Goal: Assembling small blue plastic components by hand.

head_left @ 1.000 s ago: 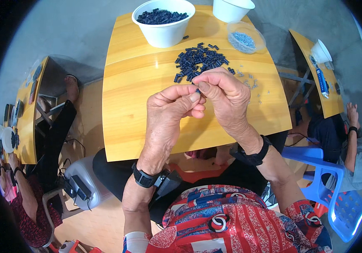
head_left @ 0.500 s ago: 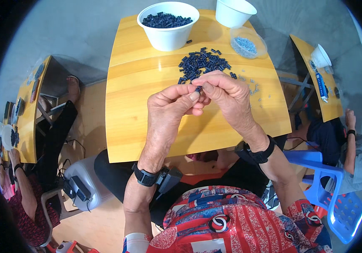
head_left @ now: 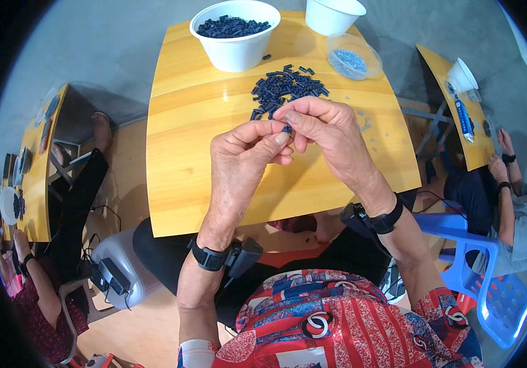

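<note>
Both my hands meet over the table, just on the near side of a pile of small dark blue tube-like pieces (head_left: 285,86). My left hand (head_left: 245,159) pinches one dark blue piece (head_left: 287,129) between thumb and forefinger. From the other side, the thumb and forefinger of my right hand (head_left: 331,141) are pressed together right at that piece. Whatever lies between those right fingertips is too small and hidden to name. To the right of the pile, several tiny clear or silvery bits (head_left: 365,122) lie scattered on the wood.
A white tub (head_left: 230,52) full of dark blue pieces stands at the table's far edge. Beside it are another white tub (head_left: 334,17) and a clear round dish (head_left: 352,58) of small silvery parts. Other people sit at yellow tables (head_left: 469,132) left and right; a blue plastic chair (head_left: 490,264) stands right.
My view has shifted slightly, so the table sits a little further left. My right fingers have shifted a little at the piece; the left hand keeps its pinch.
</note>
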Tool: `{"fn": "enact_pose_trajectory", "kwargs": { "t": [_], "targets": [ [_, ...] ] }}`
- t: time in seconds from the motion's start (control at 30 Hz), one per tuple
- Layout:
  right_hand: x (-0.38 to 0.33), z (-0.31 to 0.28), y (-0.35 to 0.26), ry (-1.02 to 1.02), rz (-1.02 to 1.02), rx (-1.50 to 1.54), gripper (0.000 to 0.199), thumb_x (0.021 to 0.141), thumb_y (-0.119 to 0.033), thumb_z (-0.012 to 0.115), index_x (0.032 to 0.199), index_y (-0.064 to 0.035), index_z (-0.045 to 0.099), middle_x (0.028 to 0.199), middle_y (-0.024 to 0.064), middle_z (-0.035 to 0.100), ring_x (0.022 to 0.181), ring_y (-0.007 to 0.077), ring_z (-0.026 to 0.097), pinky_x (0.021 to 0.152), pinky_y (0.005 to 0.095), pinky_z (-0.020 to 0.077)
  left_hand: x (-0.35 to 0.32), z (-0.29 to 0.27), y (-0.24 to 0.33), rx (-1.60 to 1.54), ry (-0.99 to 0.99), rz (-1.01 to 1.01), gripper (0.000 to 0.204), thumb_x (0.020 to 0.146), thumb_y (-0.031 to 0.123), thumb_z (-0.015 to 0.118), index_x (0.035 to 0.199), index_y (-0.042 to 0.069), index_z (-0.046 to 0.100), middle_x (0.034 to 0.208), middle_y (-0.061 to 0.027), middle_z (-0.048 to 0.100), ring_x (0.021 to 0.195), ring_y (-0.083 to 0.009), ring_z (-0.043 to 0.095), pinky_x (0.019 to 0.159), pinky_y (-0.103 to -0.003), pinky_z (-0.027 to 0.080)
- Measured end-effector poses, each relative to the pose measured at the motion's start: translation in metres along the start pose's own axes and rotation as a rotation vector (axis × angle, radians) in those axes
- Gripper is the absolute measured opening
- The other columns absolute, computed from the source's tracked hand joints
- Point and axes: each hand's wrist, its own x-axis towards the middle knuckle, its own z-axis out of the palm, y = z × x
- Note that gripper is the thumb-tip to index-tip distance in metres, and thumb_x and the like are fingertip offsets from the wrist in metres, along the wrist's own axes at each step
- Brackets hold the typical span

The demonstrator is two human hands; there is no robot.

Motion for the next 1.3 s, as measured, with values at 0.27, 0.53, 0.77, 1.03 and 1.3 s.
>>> {"fn": "enact_pose_trajectory", "kwargs": {
  "t": [0.27,0.53,0.77,1.03,1.3],
  "targets": [
    [-0.001,0.000,0.010,-0.076,0.134,0.274,0.016,0.091,-0.015,0.060,0.096,-0.0002,0.065,0.077,0.0004,0.063,0.060,0.0036,0.049,0.054,0.0176,0.0422,-0.005,0.004,0.006,-0.008,0.000,-0.031,0.010,0.087,-0.002,0.060,0.093,-0.006,0.067,0.079,-0.0125,0.068,0.070,-0.0157,0.066,0.062,-0.024,0.055],
    [-0.002,-0.005,0.003,-0.052,0.125,0.144,0.016,0.091,-0.015,0.059,0.093,0.0002,0.064,0.077,0.0000,0.063,0.062,0.0034,0.051,0.054,0.0169,0.0415,0.001,0.004,-0.002,-0.040,-0.056,-0.092,0.012,0.088,0.000,0.060,0.097,-0.005,0.065,0.083,-0.0129,0.068,0.071,-0.0152,0.066,0.062,-0.024,0.056],
    [-0.008,-0.010,-0.003,-0.021,-0.011,-0.247,0.024,0.088,-0.025,0.063,0.092,-0.0011,0.062,0.077,0.0029,0.063,0.065,0.0096,0.058,0.055,0.0221,0.0454,0.005,-0.005,-0.011,-0.050,-0.052,-0.170,0.013,0.086,0.004,0.063,0.097,-0.003,0.066,0.082,-0.0114,0.068,0.069,-0.0130,0.066,0.062,-0.024,0.056],
    [-0.007,-0.023,-0.015,-0.221,-0.704,-1.311,0.033,0.074,-0.033,0.070,0.083,-0.0042,0.056,0.073,0.0076,0.057,0.066,0.0215,0.061,0.055,0.0323,0.0485,0.006,-0.007,-0.019,0.000,-0.065,-0.161,0.009,0.082,0.003,0.067,0.089,-0.003,0.069,0.080,-0.0086,0.069,0.071,-0.0107,0.063,0.065,-0.022,0.051],
    [-0.013,-0.015,-0.008,-0.314,-0.712,-1.466,0.026,0.077,-0.026,0.065,0.069,-0.0030,0.056,0.059,0.0077,0.054,0.054,0.0206,0.059,0.046,0.0321,0.0485,0.000,-0.006,-0.021,0.121,-0.068,-0.151,0.010,0.082,0.003,0.066,0.089,-0.004,0.069,0.079,-0.0072,0.068,0.071,-0.0098,0.062,0.066,-0.021,0.050]
  ]
}}
